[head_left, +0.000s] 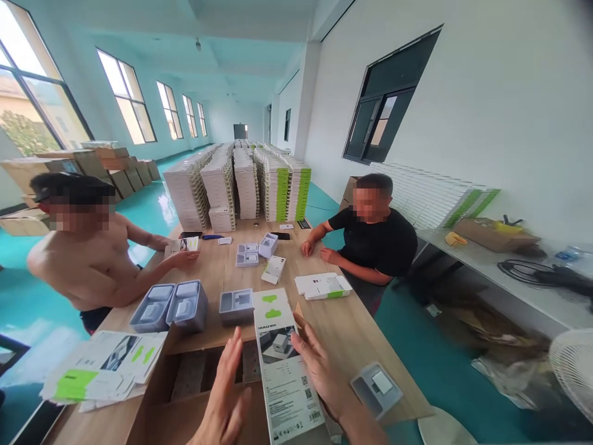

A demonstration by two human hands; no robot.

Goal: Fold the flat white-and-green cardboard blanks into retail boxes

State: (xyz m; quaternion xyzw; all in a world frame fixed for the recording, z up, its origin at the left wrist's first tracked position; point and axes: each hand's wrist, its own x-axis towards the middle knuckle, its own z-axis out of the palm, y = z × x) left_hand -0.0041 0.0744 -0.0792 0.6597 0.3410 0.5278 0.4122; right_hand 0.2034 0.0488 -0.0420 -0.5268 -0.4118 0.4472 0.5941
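My right hand [319, 364] grips a white and green printed packaging box [282, 371] by its right side, held tilted in front of me. Its near end runs out at the bottom of the view. My left hand [226, 389] is raised just left of the box, fingers stretched and nothing in it. Below my hands stands an open brown carton [160, 408] with pale items inside. Just beyond the box sits a grey plastic tray insert [235, 307]. Another insert with a white piece in it [377, 390] lies by the right table edge.
A pile of flat printed boxes [99, 364] lies at left, with nested grey trays [185, 306] behind it. One person sits left holding a printed box [183, 245]; another rests their arms on the table's right side. Tall stacks of boxes [245, 185] stand behind.
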